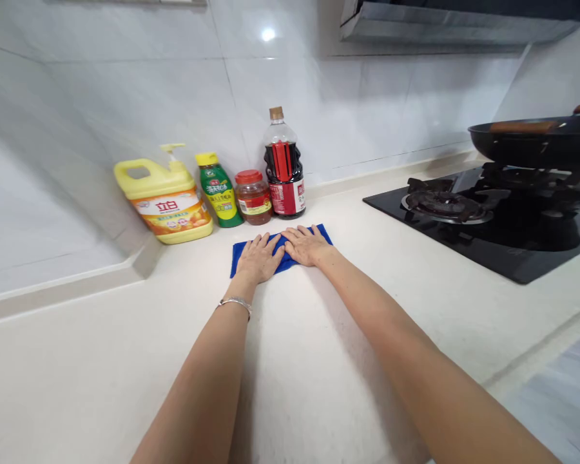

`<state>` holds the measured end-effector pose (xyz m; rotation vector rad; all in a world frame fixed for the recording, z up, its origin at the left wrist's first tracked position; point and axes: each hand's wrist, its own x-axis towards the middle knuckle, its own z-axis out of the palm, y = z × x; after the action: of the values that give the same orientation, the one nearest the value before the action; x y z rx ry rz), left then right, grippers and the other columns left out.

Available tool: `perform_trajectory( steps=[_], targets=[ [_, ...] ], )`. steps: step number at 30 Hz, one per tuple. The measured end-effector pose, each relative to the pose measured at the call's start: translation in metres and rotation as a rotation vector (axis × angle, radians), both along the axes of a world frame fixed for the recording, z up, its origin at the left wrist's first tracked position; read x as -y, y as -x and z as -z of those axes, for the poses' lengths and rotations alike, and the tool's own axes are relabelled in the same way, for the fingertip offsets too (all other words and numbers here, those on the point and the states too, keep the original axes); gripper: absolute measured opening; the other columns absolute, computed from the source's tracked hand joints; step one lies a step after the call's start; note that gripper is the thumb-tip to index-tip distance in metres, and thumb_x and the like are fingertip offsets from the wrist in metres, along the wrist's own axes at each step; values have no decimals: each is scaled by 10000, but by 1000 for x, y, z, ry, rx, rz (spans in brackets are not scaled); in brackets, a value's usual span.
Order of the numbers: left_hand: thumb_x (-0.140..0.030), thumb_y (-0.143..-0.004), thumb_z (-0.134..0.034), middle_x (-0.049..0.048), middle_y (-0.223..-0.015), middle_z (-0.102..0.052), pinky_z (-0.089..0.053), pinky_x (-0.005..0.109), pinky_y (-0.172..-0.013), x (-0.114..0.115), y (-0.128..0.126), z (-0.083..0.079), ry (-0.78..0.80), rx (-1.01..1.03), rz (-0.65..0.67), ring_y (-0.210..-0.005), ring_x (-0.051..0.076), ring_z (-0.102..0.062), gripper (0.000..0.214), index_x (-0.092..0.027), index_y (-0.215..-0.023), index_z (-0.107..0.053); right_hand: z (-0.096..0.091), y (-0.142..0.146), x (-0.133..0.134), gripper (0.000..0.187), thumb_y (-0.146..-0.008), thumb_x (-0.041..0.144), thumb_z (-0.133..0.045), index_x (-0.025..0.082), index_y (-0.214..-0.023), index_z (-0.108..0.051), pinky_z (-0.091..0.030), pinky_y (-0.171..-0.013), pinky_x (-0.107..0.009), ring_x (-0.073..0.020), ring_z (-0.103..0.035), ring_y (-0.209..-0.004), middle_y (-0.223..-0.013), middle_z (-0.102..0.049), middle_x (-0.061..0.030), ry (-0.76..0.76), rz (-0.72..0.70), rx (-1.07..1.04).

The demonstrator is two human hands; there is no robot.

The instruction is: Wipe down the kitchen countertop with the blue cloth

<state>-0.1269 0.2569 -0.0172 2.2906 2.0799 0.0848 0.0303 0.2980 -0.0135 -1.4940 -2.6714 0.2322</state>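
Note:
A blue cloth (286, 261) lies folded flat on the pale countertop (299, 361), close to the bottles at the wall. My left hand (260, 259) presses on its left part, fingers stretched out and pointing away from me. On the right part rests my right hand (305, 246), also flat with its fingers spread. The two thumbs nearly meet in the middle of the cloth. Just beyond my fingertips stand a jar with a red lid (254, 198) and a large bottle of dark sauce (285, 171).
Left of the jar are a green squeeze bottle (218, 193) and a yellow pump jug (167, 206). On the right, a black gas stove (493, 238) is set into the counter, with a dark wok (517, 145) on its far burner. A range hood (444, 29) hangs above.

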Motion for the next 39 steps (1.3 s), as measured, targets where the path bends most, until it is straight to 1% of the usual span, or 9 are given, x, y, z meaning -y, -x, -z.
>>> perform_trajectory(
  steps=[4,8,12,16,22,26,31,35,39],
  targets=[
    [-473,-1036,-215,120,-1661,-290,-234,529,-1248,53,27,-1,-45,-40,-24,-1537,317,-253,616,-220,-1585,-335,-3,28,46,623,-1029,391,-196,204,-1616,-282,-82,-1267,-603,-296,-184,-1560,-1697,-239,-25,11,-42,-30],
    [-457,-1038,-239,134,-1641,-332,-265,541,-1235,109,41,-3,-82,-56,-38,-1520,325,-295,599,-216,-1573,-361,-5,43,95,615,-1030,380,-207,200,-1613,-291,-76,-1267,-599,-290,-185,-1560,-1692,-257,-26,10,-86,-58],
    [-481,-1041,-225,141,-1655,-297,-249,522,-1243,159,46,-4,-73,-60,-79,-1528,332,-274,622,-199,-1585,-336,-7,46,144,620,-1029,385,-213,182,-1608,-299,-83,-1267,-595,-293,-195,-1556,-1690,-262,-35,1,-120,-68],
    [-492,-1042,-230,131,-1659,-291,-241,504,-1248,205,48,-5,-78,-63,-78,-1531,318,-268,621,-208,-1585,-333,-8,45,190,614,-1027,388,-227,191,-1602,-316,-82,-1265,-597,-294,-201,-1554,-1686,-276,-42,4,-139,-98],
    [-514,-1038,-244,141,-1654,-295,-228,496,-1258,263,51,-7,-75,-47,-49,-1539,313,-247,636,-196,-1577,-355,-13,39,251,625,-1031,413,-206,199,-1612,-296,-87,-1266,-587,-287,-194,-1557,-1690,-262,-46,5,-163,-79],
    [-542,-1032,-237,117,-1659,-288,-225,502,-1262,292,49,-9,-62,-30,-52,-1543,309,-236,648,-222,-1586,-339,-17,35,281,643,-1032,416,-176,179,-1623,-265,-77,-1274,-559,-285,-168,-1564,-1700,-229,-23,22,-175,-39],
    [-564,-1025,-238,94,-1669,-267,-191,481,-1275,315,51,-12,-34,-3,-26,-1552,295,-211,661,-229,-1585,-347,-19,30,306,663,-1028,422,-159,154,-1630,-235,-66,-1272,-571,-297,-146,-1569,-1707,-197,-27,41,-186,-15],
    [-610,-1012,-250,83,-1677,-244,-180,478,-1276,323,60,-9,-15,30,-4,-1556,296,-199,687,-246,-1587,-341,-18,27,316,671,-1025,435,-166,156,-1632,-231,-50,-1271,-574,-297,-132,-1571,-1709,-189,-31,37,-218,-14],
    [-677,-991,-223,86,-1664,-281,-192,487,-1273,320,70,-2,-43,72,57,-1551,295,-219,743,-239,-1571,-374,-17,26,316,678,-1025,452,-167,161,-1635,-217,-50,-1269,-577,-298,-128,-1572,-1713,-175,-31,63,-236,6]
  ],
)
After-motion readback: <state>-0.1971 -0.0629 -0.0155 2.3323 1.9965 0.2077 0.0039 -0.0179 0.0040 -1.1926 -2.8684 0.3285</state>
